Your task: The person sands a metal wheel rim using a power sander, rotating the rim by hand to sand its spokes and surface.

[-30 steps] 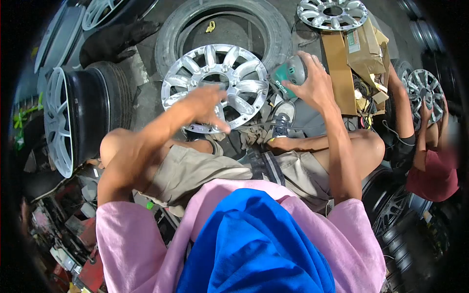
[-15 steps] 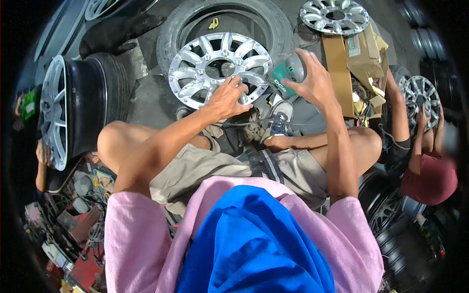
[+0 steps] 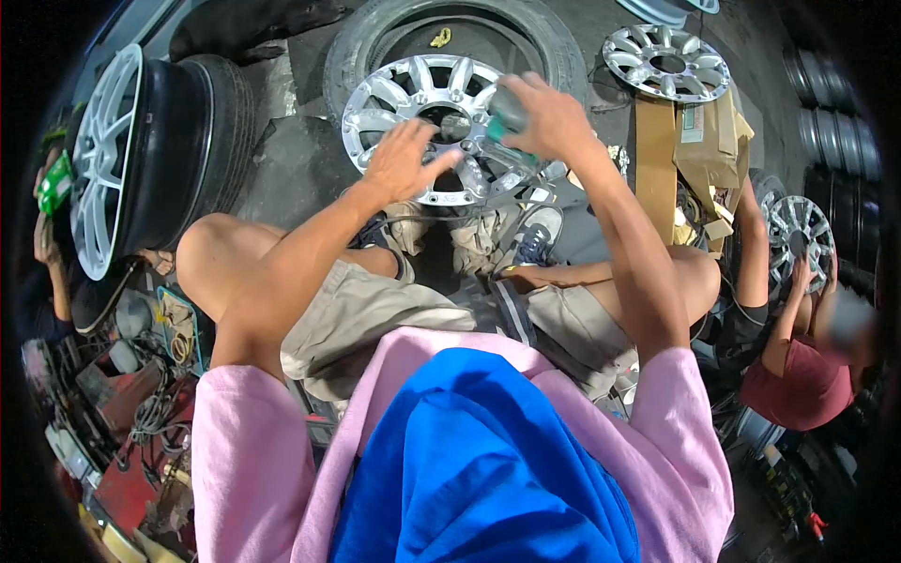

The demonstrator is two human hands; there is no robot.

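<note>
A silver multi-spoke wheel face [image 3: 380, 89] lies at the near edge of a tyre, in front of my crossed legs. My left hand [image 3: 404, 159], fingers spread, is over its lower left spokes; whether it touches them is unclear. My right hand [image 3: 549, 122] is wrapped around a green and grey power tool [image 3: 507, 122], blurred by motion, at the right side of the wheel face. The underside of the tool is hidden.
The large tyre [image 3: 563, 47] lies behind the wheel face. A rim with a tyre [image 3: 103, 159] stands at left. Cardboard boxes [image 3: 704, 141] and another wheel face [image 3: 666, 64] are at right. A co-worker [image 3: 798, 375] handles a wheel at far right; another person's hand [image 3: 47, 239] shows far left.
My left hand has come off the right lower spokes and opened, shifting left. My right hand has moved the tool leftward onto or over the wheel face. The camera view has shifted.
</note>
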